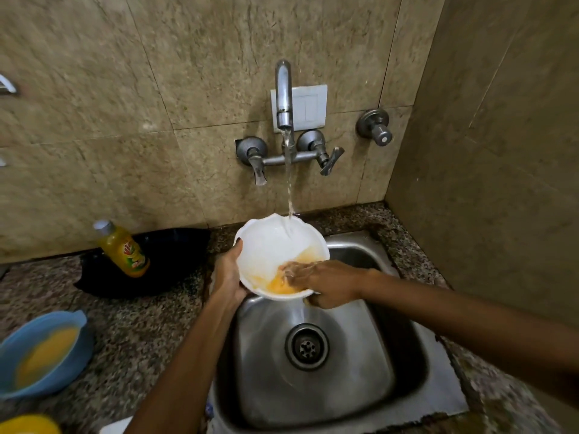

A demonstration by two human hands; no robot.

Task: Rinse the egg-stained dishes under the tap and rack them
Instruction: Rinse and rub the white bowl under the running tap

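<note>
A white scalloped-rim bowl (275,245) smeared with yellow egg is being held tilted above the far-left corner of the square stainless-steel sink (316,380), sitting at about twelve o'clock from the round drain (307,346). The left hand (227,277) is gripping the bowl's rim at the nine o'clock side, thumb hooked over the edge and palm wrapped beneath. The right hand (326,285) is reaching in from three o'clock, its fingers (293,272) pressing into the yellow residue inside the bowl while its thumb is lying under the rim; it is clasping the bowl's near edge. A stream of water is running from the curved chrome wall tap (284,95) into the bowl at its twelve o'clock side, and water is spilling off the bowl's lower lip toward the drain.

On the speckled granite counter (141,333), at ten o'clock from the sink, a yellow dish-soap bottle (123,249) is leaning against a black pan (175,261). At eight o'clock, a blue bowl (44,355) holding yellow egg is sitting near the frame's left edge, with part of a yellow dish (28,426) showing just below it.
</note>
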